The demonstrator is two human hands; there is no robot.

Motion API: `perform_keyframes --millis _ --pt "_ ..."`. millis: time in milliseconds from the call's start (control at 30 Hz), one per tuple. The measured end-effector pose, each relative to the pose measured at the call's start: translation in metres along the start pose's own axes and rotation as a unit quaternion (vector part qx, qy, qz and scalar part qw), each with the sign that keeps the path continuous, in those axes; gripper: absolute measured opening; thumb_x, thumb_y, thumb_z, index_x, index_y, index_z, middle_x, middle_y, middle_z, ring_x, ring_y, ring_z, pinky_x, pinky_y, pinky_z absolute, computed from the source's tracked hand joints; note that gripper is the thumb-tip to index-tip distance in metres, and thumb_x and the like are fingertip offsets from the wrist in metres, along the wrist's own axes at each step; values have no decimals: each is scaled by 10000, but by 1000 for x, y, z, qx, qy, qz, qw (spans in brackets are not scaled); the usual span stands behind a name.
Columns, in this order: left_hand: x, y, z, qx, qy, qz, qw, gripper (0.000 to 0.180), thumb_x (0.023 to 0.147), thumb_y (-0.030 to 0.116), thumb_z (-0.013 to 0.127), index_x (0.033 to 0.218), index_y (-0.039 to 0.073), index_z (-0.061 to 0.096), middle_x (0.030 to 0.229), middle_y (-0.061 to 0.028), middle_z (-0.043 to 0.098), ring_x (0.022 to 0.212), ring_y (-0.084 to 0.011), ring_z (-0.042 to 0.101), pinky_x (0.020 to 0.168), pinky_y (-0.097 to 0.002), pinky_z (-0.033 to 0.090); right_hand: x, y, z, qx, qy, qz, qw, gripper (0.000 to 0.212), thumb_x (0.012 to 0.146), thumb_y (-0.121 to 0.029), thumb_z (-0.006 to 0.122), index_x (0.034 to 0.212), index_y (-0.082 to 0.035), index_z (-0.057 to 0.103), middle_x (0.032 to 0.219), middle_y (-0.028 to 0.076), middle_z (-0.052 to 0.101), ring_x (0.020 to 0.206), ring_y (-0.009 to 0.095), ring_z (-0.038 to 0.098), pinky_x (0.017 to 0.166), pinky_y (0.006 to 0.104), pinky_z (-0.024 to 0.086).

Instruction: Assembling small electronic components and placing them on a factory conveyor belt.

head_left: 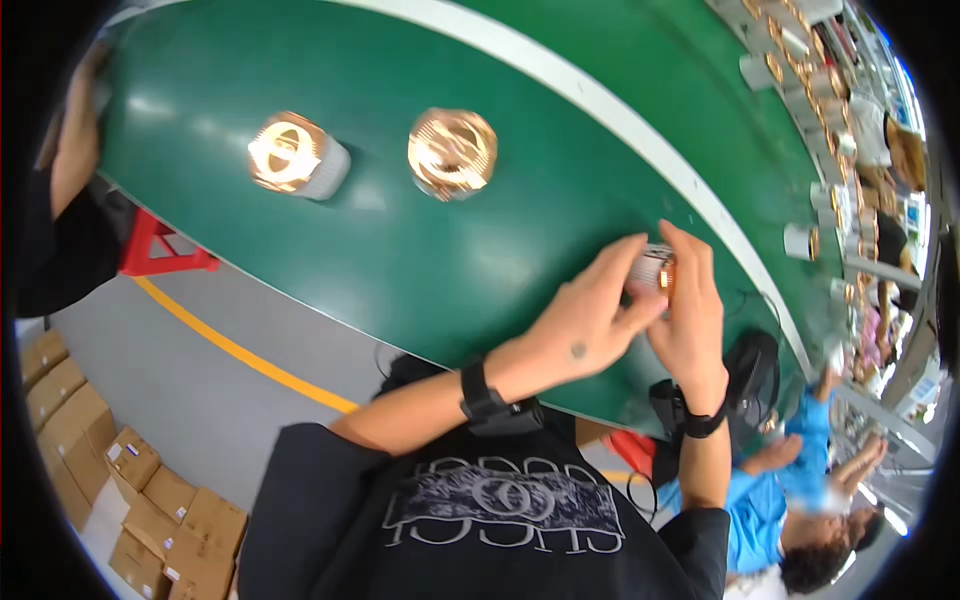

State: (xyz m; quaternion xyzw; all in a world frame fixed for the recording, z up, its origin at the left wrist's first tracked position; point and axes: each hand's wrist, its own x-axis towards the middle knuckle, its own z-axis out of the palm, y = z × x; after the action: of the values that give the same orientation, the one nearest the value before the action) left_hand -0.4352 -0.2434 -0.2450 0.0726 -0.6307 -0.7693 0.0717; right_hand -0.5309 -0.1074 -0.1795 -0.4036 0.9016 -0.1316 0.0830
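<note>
Head view, work site: a white-and-copper piece [655,268] is being held over the right part of the green tabletop [400,270]; whether its underside is being supported by the surface cannot be told.
Left hand [590,315]: the piece is being gripped from its left side, with the thumb and forefinger being kept around it.
Right hand [692,310]: the same piece is being grasped from its right side, and part of it is being hidden by the fingers.
Wrists: a black band [485,395] is being worn on the left, another black band [703,422] on the right.
Neighbouring units: a copper-and-white cylinder [290,155] and a copper-topped unit [452,155] are being borne by the tabletop, well apart from the hands; light is being reflected by both.
Left edge: a co-worker's arm [75,150] is being shown beside the tabletop, near a red stool [160,245].
Floor: cardboard boxes [180,510] are being kept at lower left; the grey surface is being crossed by a yellow line [230,345].
Right side: blue clothing [760,520] is being worn by another person.
</note>
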Motion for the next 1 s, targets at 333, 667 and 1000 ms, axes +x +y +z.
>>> perform_keyframes --millis 333,667,1000 --pt "-72 112 -127 262 -145 13 954 625 972 245 750 1510 41 506 1354 -179 651 1111 -304 709 898 -423 588 86 170 6 -181 184 110 960 660 988 -208 691 1574 -87 413 1359 164 540 1093 345 652 891 426 570" --pt "86 215 -324 334 333 131 872 421 1028 334 661 1279 -4 667 1116 -106 751 832 -131 697 692 -281 509 60 158 8 -62 186 129 972 757 926 -185 754 1584 -120 385 1432 151 469 1164 349 634 915 422 578" --pt "270 90 -428 647 254 -10 719 942 838 604 805 1400 -107 549 1192 -251 739 1100 -357 733 958 -449 566 57 162 6 -63 178 171 967 766 873 -174 799 1540 -122 424 1389 144 478 1204 363 613 911 444 579"
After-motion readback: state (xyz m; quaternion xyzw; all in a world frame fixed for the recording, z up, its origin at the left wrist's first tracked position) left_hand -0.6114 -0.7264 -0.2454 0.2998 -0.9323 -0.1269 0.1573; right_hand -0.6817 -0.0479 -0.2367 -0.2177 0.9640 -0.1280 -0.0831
